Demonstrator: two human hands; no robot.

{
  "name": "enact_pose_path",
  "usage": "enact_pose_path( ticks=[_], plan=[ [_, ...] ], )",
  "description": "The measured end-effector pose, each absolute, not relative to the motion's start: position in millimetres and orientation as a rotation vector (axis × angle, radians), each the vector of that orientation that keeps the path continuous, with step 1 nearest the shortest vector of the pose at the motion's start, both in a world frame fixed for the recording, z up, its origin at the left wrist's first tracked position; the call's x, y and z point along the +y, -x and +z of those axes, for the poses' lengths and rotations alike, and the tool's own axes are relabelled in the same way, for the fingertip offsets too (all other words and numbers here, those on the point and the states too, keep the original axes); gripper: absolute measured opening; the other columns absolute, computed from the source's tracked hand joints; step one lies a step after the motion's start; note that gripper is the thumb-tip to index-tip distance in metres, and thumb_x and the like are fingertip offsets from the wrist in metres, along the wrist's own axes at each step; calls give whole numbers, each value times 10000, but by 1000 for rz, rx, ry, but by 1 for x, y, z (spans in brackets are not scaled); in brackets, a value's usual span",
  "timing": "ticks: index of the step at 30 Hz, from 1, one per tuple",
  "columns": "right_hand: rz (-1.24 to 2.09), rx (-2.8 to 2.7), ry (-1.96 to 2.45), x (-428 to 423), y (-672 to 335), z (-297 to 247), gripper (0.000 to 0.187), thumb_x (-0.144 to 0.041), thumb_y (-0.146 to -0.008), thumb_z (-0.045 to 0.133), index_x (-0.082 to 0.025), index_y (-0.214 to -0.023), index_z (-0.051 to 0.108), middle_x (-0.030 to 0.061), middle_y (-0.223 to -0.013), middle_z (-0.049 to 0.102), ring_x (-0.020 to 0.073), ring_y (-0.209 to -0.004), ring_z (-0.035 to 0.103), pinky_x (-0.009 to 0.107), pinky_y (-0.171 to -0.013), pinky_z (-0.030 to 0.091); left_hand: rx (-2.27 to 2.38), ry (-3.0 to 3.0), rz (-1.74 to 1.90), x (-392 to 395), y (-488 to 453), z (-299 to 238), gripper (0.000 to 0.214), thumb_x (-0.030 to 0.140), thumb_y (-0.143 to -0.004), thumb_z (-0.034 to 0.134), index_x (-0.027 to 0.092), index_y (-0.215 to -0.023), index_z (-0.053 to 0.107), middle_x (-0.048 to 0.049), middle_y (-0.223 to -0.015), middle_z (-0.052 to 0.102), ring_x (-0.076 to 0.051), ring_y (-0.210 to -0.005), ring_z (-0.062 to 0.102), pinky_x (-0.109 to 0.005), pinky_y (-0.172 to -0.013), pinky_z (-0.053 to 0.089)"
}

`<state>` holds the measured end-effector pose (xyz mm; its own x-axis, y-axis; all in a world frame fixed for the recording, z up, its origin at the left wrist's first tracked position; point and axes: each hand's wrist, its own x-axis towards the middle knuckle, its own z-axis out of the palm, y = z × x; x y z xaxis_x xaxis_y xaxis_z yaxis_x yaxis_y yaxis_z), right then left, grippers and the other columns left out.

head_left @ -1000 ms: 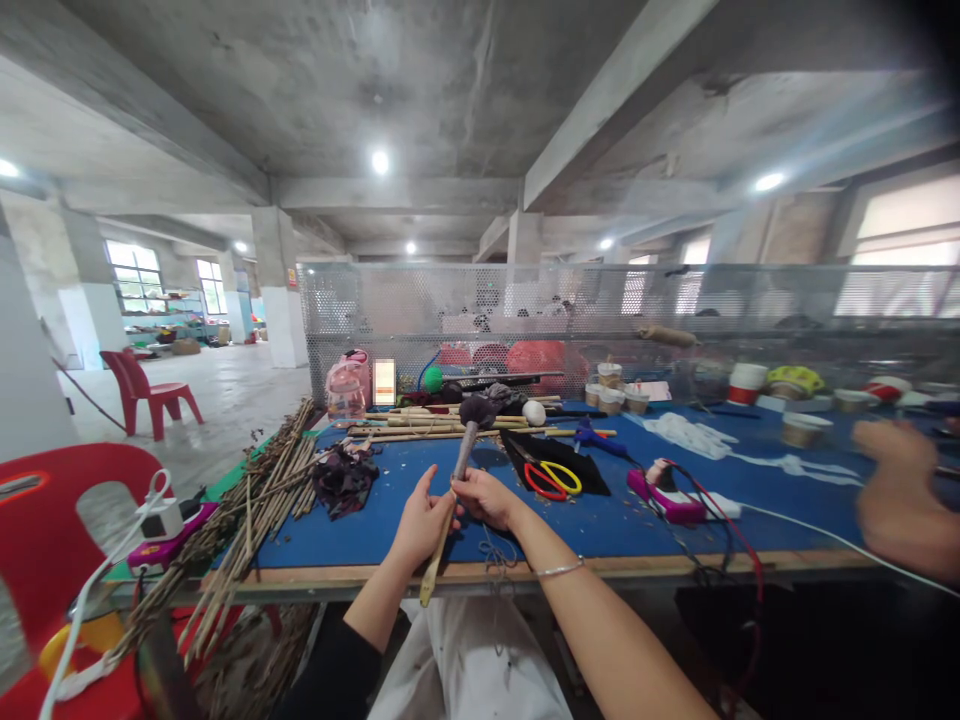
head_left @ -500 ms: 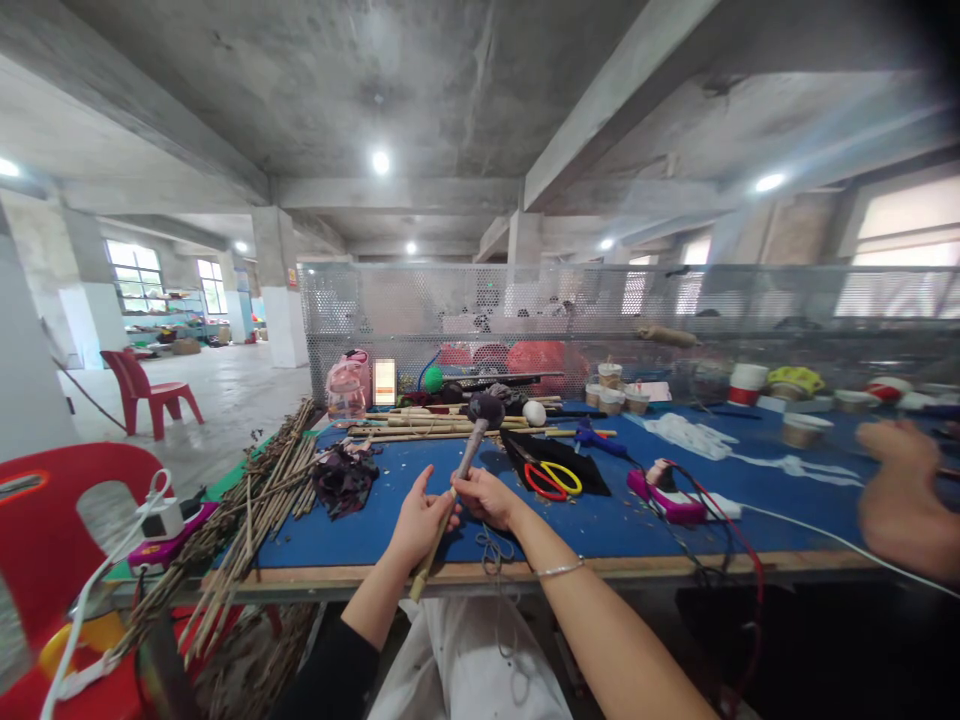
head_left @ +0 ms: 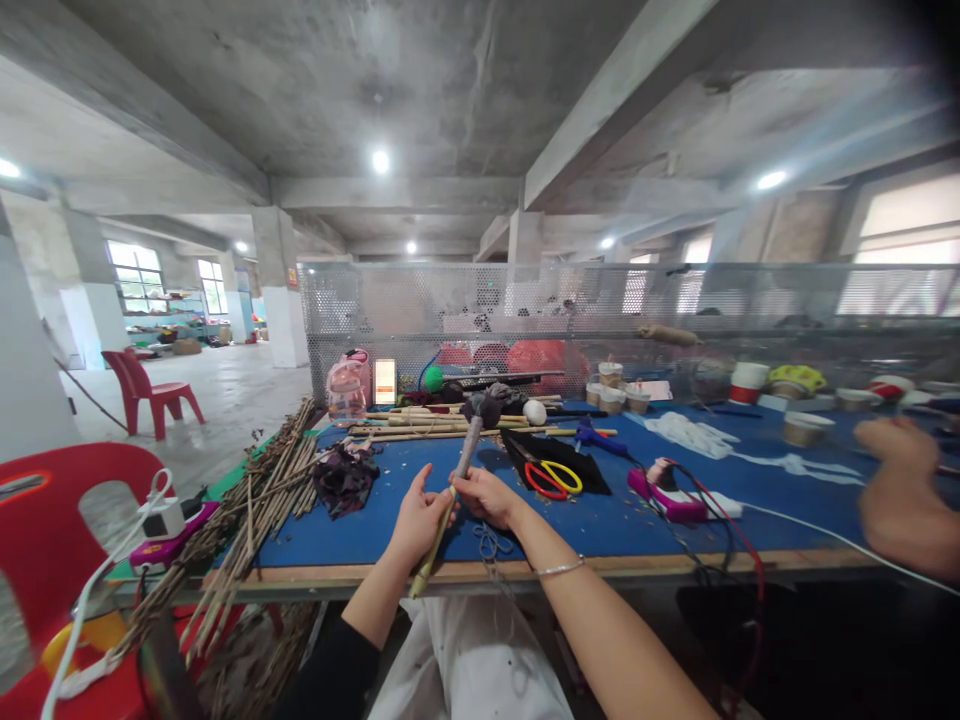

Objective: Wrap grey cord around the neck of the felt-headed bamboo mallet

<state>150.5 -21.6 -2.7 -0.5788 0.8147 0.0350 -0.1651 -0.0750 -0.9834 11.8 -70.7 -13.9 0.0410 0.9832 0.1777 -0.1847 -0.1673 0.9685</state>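
A bamboo stick slants up from the table's front edge, its upper part wrapped in grey yarn. A dark, rounded bundle tops it. My left hand is closed around the bare bamboo, thumb raised. Just above and to the right, my right hand pinches the stick where the grey wrapping ends. Loose loops of grey cord hang below my right hand, over the edge. Scissors with red and yellow handles lie on black cloth to the right.
Dry twigs and dark crumpled fabric lie left on the blue table. Bamboo sticks rest behind. A blue glue gun, purple power strip and cables are right. Another person's blurred hand is far right.
The stick's dark head has tipped slightly to the left. Both hands keep almost the same place and grip.
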Motion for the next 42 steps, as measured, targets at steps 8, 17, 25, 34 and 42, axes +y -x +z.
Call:
enact_pose_path(
  ticks=[8, 17, 25, 34, 42],
  plan=[
    [1693, -1456, 775, -21, -150, -3, 363, -414, -635, 679, -185, -775, 435, -125, -383, 317, 23, -291, 174, 202, -316, 46, 1055, -1313, 1520, -67, -14, -17, 813, 262, -568, 736, 92, -1267, 358, 49, -577, 548, -72, -502, 495, -187, -517, 372],
    [1730, -1485, 725, -21, -150, 0, 356, -439, -655, 659, -173, -734, 436, -121, -402, 289, 14, -316, 144, 199, -328, 29, 954, -1217, 1383, -72, -11, -10, 797, 391, -698, 615, 104, -1325, 216, 7, -594, 599, -104, -495, 528, -207, -480, 374],
    [1672, -1456, 753, -22, -150, -1, 332, -411, -663, 659, -177, -772, 451, -128, -387, 266, 18, -314, 132, 202, -331, 28, 1066, -1284, 1513, -66, -12, -16, 799, 299, -578, 726, 75, -1250, 357, 53, -563, 541, -73, -489, 481, -187, -493, 354],
    [1753, -1485, 723, -23, -152, 2, 344, -425, -654, 665, -167, -766, 465, -126, -400, 261, 15, -325, 127, 202, -340, 21, 967, -1240, 1358, -71, -12, -12, 736, 403, -709, 591, 107, -1303, 274, -27, -650, 632, -112, -485, 544, -214, -460, 380],
    [1637, -1446, 794, -25, -149, 3, 335, -409, -638, 671, -170, -738, 458, -120, -383, 306, 16, -292, 159, 210, -321, 31, 1386, -1542, 1397, -74, -14, -7, 283, 385, -622, 644, 120, -711, 597, 8, -555, 549, -101, -507, 473, -215, -501, 344]
  ],
)
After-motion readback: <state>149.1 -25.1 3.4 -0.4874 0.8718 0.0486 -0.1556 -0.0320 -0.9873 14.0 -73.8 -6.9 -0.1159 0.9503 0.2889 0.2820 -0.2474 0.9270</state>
